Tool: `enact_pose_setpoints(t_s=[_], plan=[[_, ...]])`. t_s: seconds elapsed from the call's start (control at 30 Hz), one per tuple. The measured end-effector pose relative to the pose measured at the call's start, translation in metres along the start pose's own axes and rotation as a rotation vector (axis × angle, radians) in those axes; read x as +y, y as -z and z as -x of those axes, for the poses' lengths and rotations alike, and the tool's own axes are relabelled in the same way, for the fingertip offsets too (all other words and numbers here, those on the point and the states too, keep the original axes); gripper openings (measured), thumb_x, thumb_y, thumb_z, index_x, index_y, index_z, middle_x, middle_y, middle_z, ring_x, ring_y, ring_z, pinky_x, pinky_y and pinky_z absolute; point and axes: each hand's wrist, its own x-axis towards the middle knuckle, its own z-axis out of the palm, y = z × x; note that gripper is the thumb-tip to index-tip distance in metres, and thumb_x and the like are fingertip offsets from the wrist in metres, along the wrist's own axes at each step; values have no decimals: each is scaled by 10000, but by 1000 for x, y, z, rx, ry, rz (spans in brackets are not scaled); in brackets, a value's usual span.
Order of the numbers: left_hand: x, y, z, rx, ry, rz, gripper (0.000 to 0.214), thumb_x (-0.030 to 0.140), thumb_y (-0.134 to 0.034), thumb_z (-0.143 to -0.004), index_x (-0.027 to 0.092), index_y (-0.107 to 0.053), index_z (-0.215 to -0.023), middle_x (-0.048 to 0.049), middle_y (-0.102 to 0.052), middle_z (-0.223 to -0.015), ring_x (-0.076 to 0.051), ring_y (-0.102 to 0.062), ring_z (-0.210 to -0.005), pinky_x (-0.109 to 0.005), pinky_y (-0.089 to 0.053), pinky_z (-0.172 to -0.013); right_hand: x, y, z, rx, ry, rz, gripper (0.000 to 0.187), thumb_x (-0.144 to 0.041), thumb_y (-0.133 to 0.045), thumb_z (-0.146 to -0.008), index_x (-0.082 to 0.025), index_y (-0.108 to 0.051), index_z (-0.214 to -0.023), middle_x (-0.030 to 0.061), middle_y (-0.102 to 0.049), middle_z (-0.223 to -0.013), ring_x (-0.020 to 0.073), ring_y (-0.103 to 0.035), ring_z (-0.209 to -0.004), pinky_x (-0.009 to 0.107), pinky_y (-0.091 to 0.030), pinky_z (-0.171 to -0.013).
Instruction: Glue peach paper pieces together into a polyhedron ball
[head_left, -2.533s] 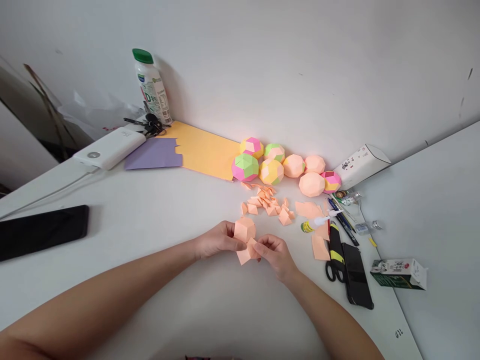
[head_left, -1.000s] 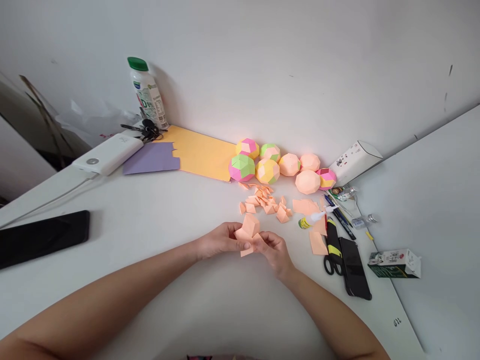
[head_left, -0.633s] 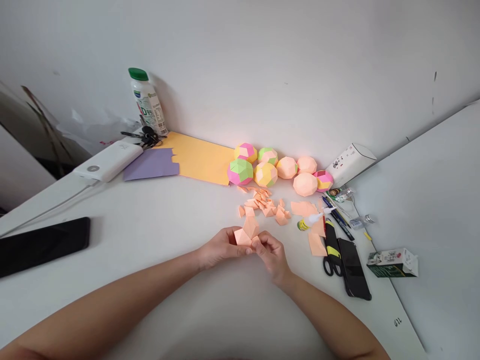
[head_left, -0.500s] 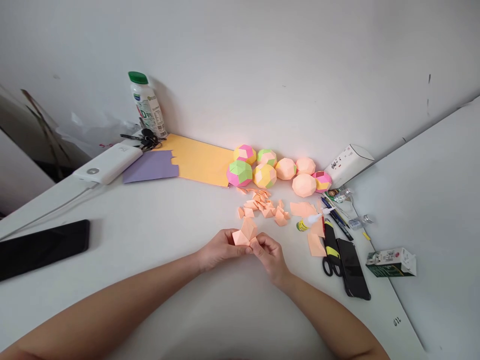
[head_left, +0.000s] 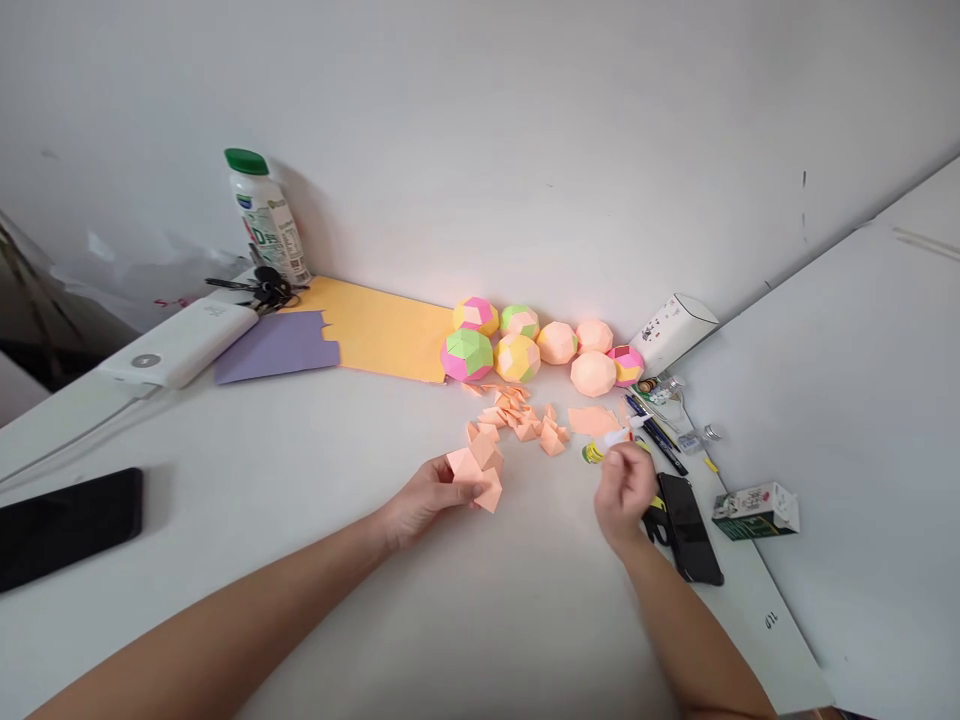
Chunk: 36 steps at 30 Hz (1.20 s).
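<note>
My left hand [head_left: 429, 502] pinches a folded peach paper piece [head_left: 480, 465] made of several joined facets, thumb on its lower right part. My right hand [head_left: 627, 495] is away from it, at the right, with its fingers curled closed. Just beyond its knuckles lies a small glue bottle [head_left: 592, 453], white with a yellow-green end. Whether the right fingers hold anything is hidden. Loose folded peach paper pieces [head_left: 517, 408] lie in a pile beyond my left hand. A flat peach paper sheet [head_left: 590, 421] rests behind the glue bottle.
Several faceted paper balls [head_left: 517, 357] stand along the wall. Orange card [head_left: 390, 335] and purple card [head_left: 277, 348] lie left, near a power bank [head_left: 180, 345], keys [head_left: 270, 288] and bottle [head_left: 266, 220]. Phones [head_left: 690, 530], pens [head_left: 660, 435] and a carton [head_left: 756, 512] are right.
My right hand has let go of the folded paper piece and moved right to beside the glue bottle. My left hand keeps the piece, now turned somewhat. The view has shifted slightly.
</note>
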Motion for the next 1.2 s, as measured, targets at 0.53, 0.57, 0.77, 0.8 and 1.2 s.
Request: enact_pose_setpoints(t_s=[0.53,0.57,0.77,0.8,1.2], plan=[[0,4,-2,40,42,66,222,276,-707,-647,147,-669,-823,-51,-644,-827,-183,-568,-774,-318,-429,-752,34,9,-2,-463,-153,65,271,-364,-543,-801,-172,-570,-990,95,-606,-1000,219,-552,-946,351,-439,-824],[0,4,-2,43,57,74,225,267,-707,-645,146,-668,-830,-52,-646,-831,-186,-572,-781,-318,-431,-752,22,11,2,-615,-125,20,255,-334,-533,-817,-180,-567,-1018,81,-609,-965,211,-557,-911,335,-442,-804],[-1,4,0,-20,66,98,166,227,-682,-670,150,-669,-817,-34,-649,-787,-178,-582,-750,-320,-433,-746,-34,12,29,-985,-61,-126,323,-290,-548,-816,-208,-530,-1127,53,-600,-881,184,-544,-743,291,-439,-663],[-1,4,0,-35,63,85,156,222,-678,-673,149,-670,-810,-35,-650,-785,-179,-582,-746,-322,-432,-742,-38,10,31,-1013,-56,-128,306,-291,-544,-818,-209,-538,-1113,53,-594,-875,182,-539,-738,290,-435,-655],[0,3,1,-103,23,22,122,154,-652,-647,139,-675,-766,-23,-638,-725,-164,-563,-700,-292,-426,-686,-36,0,41,-1026,27,-35,280,-254,-530,-822,-204,-518,-1097,46,-592,-879,167,-541,-747,289,-449,-658]])
